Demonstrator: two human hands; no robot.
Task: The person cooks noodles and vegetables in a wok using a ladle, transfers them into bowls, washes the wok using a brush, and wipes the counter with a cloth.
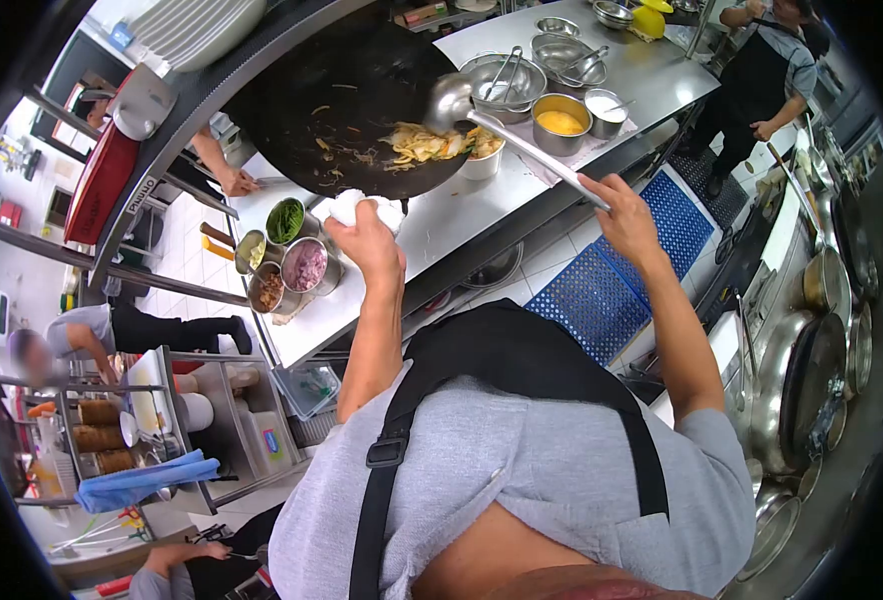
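My left hand [370,245] is closed around a folded white cloth [390,214] at the near rim of a large black wok [312,85]. The wok is tilted, and stir-fried food [417,147] with pale strips and bits of green and orange is gathered at its lower right side. In my right hand [624,222] is the long pale handle of a metal ladle [450,101]. The ladle's bowl is over the food at the wok's edge. Just below that edge stands a white container [481,166] with similar food in it.
Metal tins of chopped pink pieces [307,264] and green leaves [285,221] stand left on the steel counter [442,235]. To the right are a pot of yellow liquid [561,121] and strainer bowls [503,82]. Co-workers are at left and upper right [762,85]. Pans [822,390] line the right.
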